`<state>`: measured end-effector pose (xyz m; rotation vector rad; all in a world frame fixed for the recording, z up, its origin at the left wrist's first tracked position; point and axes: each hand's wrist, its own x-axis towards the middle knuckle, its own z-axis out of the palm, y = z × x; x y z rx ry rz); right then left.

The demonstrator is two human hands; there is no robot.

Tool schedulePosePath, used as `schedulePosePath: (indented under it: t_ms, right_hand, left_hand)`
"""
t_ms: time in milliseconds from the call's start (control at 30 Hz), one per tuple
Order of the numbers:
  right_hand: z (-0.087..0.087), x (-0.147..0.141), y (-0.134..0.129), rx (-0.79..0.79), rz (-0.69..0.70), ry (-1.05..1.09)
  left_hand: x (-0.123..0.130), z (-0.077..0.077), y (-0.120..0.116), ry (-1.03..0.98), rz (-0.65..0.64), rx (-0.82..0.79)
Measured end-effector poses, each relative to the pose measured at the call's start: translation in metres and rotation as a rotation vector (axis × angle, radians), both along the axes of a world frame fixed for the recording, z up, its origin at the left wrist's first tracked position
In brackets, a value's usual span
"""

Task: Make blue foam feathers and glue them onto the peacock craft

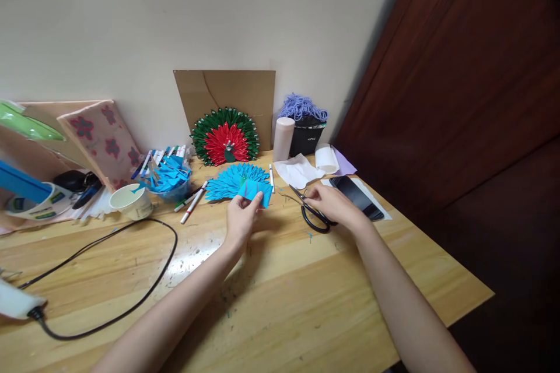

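A small piece of blue paper (pixel 252 191) with reddish pen lines is pinched between the thumb and fingers of my left hand (pixel 241 218). Just behind it lies a fan of blue petals (pixel 234 178) on the table, its front partly hidden by the paper. Over to the right, my right hand (pixel 329 203) has its fingers on the black-handled scissors (pixel 314 226). The scissors' blades are spread apart and point back toward the left. A white marker (pixel 272 178) lies right of the blue fan.
Against cardboard (pixel 236 90) leans a green and red fan craft (pixel 226 139). Blue scraps fill a tub (pixel 170 191) beside a paper cup (pixel 131 201). A black cord (pixel 175 245) loops at left. A phone (pixel 356 197), white paper (pixel 298 171) and a pink bottle (pixel 284 137) stand or lie right.
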<state>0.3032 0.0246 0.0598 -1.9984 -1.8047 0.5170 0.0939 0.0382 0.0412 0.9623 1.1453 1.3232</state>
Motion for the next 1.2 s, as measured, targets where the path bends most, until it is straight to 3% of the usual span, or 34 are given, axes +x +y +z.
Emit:
schedulePosePath:
  t_ms: [67, 133, 267, 367, 467, 533, 633, 733, 833, 967, 1200]
  right_hand:
    - [-0.003, 0.013, -0.001, -0.171, -0.033, -0.252]
    - [-0.01, 0.017, 0.001, -0.292, -0.01, -0.348]
    - [-0.017, 0.009, 0.004, -0.288, 0.025, -0.385]
    - [-0.009, 0.012, 0.002, -0.255, 0.055, -0.326]
    - [0.003, 0.013, -0.002, -0.132, -0.012, -0.117]
    - [0.007, 0.001, -0.003, -0.064, -0.044, 0.2]
    - [0.002, -0.037, -0.005, 0.001, 0.063, 0.819]
    - [-0.011, -0.075, -0.008, 0.134, 0.033, 1.172]
    - [-0.022, -0.093, -0.011, 0.143, -0.005, 1.263]
    - [-0.025, -0.092, -0.01, 0.204, -0.028, 1.344]
    - [-0.022, -0.081, -0.004, 0.26, 0.026, 1.246]
  left_hand:
    - [-0.003, 0.004, -0.001, 0.05, 0.046, 0.039]
    - [-0.005, 0.007, -0.002, 0.101, 0.078, 0.059]
    - [-0.01, 0.008, 0.001, 0.188, 0.059, 0.057]
    - [-0.013, 0.006, 0.004, 0.206, 0.004, 0.047]
    - [-0.013, 0.008, 0.003, 0.226, 0.027, 0.055]
    - [-0.011, 0.01, 0.0, 0.235, 0.051, 0.084]
    - [-0.007, 0.013, -0.007, 0.226, 0.057, 0.15]
    - [-0.003, 0.01, -0.013, 0.185, 0.04, 0.217]
    - [0.0, 0.006, -0.018, 0.119, 0.002, 0.25]
    - [0.002, 0.006, -0.02, 0.058, -0.043, 0.236]
    - [-0.002, 0.012, -0.015, 0.072, -0.193, 0.083]
